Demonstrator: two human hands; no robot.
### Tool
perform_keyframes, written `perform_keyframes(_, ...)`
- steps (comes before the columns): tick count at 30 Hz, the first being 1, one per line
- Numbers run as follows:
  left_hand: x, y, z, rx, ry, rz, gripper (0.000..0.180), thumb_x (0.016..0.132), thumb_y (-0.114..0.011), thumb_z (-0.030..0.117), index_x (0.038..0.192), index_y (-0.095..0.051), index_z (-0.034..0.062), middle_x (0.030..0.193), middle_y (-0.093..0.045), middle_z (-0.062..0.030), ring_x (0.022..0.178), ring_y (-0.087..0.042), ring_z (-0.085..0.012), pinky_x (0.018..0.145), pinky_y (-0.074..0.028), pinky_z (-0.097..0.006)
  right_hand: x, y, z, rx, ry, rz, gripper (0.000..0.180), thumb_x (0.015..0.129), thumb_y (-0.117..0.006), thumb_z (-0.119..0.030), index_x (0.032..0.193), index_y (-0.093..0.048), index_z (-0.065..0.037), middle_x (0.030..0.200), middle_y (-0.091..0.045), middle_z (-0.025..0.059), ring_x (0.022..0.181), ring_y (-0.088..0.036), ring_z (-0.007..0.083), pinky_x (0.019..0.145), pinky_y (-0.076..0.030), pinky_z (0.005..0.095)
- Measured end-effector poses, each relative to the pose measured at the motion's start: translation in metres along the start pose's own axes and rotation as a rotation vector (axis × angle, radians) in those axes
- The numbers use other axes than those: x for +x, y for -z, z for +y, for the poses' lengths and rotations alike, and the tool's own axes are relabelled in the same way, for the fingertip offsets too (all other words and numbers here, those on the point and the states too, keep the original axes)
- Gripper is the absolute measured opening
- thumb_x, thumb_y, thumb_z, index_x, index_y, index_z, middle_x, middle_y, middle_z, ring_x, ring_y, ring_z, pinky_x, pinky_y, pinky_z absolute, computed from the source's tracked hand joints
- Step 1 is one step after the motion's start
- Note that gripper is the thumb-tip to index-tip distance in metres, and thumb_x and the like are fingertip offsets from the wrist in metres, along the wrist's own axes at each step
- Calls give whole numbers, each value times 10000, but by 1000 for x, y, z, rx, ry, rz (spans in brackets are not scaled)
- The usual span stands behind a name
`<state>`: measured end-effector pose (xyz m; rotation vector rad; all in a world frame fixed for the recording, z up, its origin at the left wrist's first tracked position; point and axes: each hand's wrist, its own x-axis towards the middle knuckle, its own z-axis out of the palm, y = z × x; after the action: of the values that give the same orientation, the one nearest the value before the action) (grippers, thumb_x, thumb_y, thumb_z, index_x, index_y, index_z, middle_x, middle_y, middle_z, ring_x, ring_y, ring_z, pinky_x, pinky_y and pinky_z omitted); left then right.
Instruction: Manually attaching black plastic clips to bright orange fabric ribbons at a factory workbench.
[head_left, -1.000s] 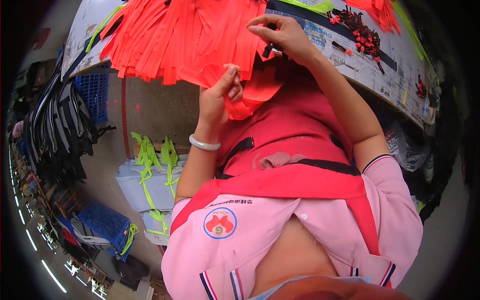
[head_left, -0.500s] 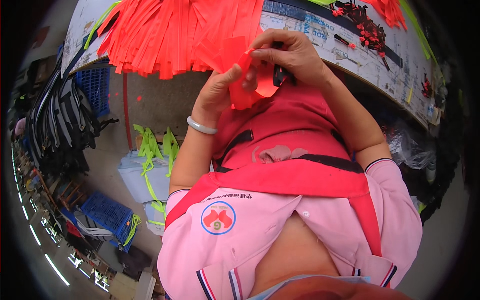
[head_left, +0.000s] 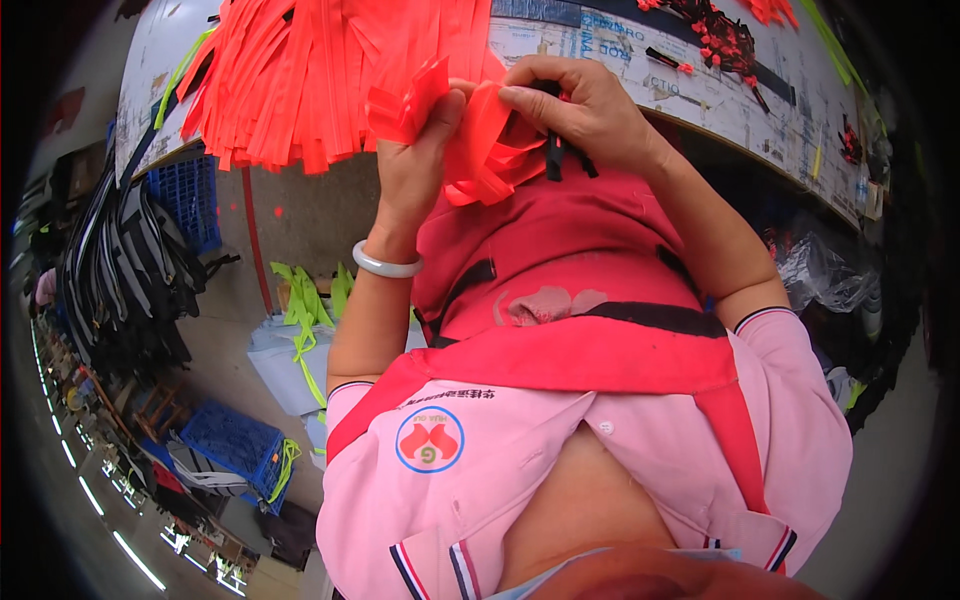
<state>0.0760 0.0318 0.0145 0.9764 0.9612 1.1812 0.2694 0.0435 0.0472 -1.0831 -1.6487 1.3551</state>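
Between my hands, above my lap, hang folded lengths of bright orange-red strap (head_left: 476, 150). My left hand (head_left: 425, 145) is closed around them, with the folded ends standing up between thumb and fingers. The thumb and forefinger of my right hand (head_left: 570, 105) pinch another part of the same strap. Several small black strips (head_left: 556, 158) also sit in the right hand and dangle below its fingers; their exact kind cannot be made out. Just beyond my left hand, a thick bundle of orange-red straps (head_left: 290, 85) drapes over the table's near edge.
The table (head_left: 560, 40) carries a heap of small black pieces with red tips (head_left: 725, 40) at the right. Blue plastic crates (head_left: 185, 200) and hanging black and grey straps (head_left: 120, 260) are at my left. Neon-yellow strips (head_left: 300, 300) lie over pale sheets below.
My left hand has moved left and turned more upright, raising the folded strap ends. My right hand keeps its pinch, and the strap between the hands is spread wider.
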Motion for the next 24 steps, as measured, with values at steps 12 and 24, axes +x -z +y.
perform_keyframes(12,-16,7,-14,358,-140,-207,80,878,-646,63,906,-625,-9,783,-598,-13,696,-547,-79,628,-437,-213,-16,-12,18,37,-194,-204,224,911,-556,-191,829,-607,10,669,-543,32,638,-491,86,582,-420,263)
perform_keyframes(24,-20,-12,-4,462,-364,-207,126,809,-686,72,869,-597,7,765,-605,-64,678,-591,-173,632,-482,-275,-25,-34,64,205,-344,-90,198,902,-574,-190,844,-629,-9,726,-579,-24,660,-501,39,599,-419,217)
